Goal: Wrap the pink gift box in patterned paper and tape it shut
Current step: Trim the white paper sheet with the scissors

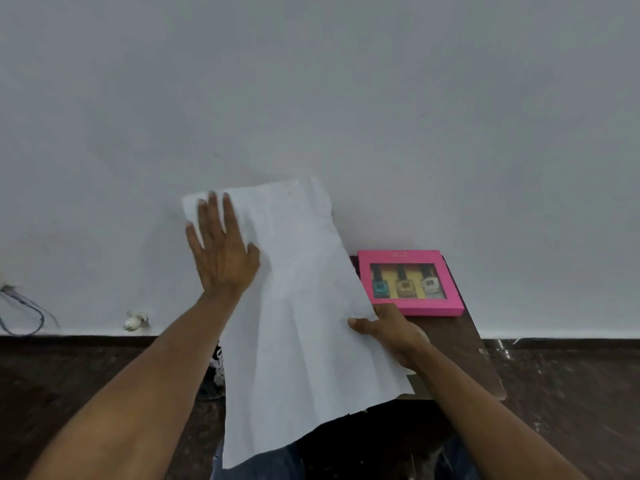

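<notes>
The pink gift box [410, 306] lies flat on a small brown table [464, 344] against the wall, with three small bottles showing through its window. A large creased sheet of paper [298, 306], white side up, covers the table's left part and hangs over the front edge. My left hand [221, 251] lies flat with fingers spread on the sheet's far left part. My right hand [388, 327] pinches the sheet's right edge just in front of the box. The paper's patterned side is hidden, apart from a sliver at its left edge.
A grey-white wall [311, 98] fills the upper view, meeting a dark floor [69, 375]. Blue cables [24, 310] and a small white fitting [135, 320] sit low on the wall at the left. My knees show below the paper.
</notes>
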Motion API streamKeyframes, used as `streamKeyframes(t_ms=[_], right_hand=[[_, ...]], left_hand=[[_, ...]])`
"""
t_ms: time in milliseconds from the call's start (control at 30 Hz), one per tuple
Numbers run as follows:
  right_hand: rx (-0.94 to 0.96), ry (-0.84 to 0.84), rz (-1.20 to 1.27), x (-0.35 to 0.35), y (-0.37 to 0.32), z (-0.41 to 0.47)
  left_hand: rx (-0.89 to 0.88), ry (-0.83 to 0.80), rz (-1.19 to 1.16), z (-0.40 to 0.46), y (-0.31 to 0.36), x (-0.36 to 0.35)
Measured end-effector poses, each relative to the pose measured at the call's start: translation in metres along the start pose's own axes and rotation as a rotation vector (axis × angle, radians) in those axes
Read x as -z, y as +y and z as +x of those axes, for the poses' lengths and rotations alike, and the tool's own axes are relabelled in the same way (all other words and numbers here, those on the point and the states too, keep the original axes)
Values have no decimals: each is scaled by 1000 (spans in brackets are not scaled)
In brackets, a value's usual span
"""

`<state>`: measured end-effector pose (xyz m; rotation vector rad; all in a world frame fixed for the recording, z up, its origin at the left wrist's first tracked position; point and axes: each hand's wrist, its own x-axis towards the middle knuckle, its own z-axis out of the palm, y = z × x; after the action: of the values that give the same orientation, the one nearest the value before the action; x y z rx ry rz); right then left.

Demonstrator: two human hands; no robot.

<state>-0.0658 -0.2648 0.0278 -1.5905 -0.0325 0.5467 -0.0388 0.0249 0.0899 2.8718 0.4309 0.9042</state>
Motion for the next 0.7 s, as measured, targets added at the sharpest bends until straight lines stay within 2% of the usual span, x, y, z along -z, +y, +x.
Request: streamKeyframes(t_ms=[67,167,233,367,433,533,633,700], right_hand=[[-53,-10,-3,-6,4,0],[-108,19,-19,-12,12,1],[-111,46,-31,-15,14,0],[-133,111,-128,-7,16,-9],[-176,112,-237,3,19,-17],[-212,48,-194,17,26,-31],[-184,14,-253,21,33,-39],[-151,38,-314,17,36,-41]], left_hand=[[-163,-134,19,-24,9,-10],[-356,-489,-125,-62,26,-25],[-414,-663,-173,-89,37,-34],[-390,-852,-137,-130,50,-49],[-364,-918,-109,-138,51,-53],[-352,-955,-85,-143,50,-55],[-369,-910,-76,-145,50,-56],[-399,-822,-101,-149,50,-55]])
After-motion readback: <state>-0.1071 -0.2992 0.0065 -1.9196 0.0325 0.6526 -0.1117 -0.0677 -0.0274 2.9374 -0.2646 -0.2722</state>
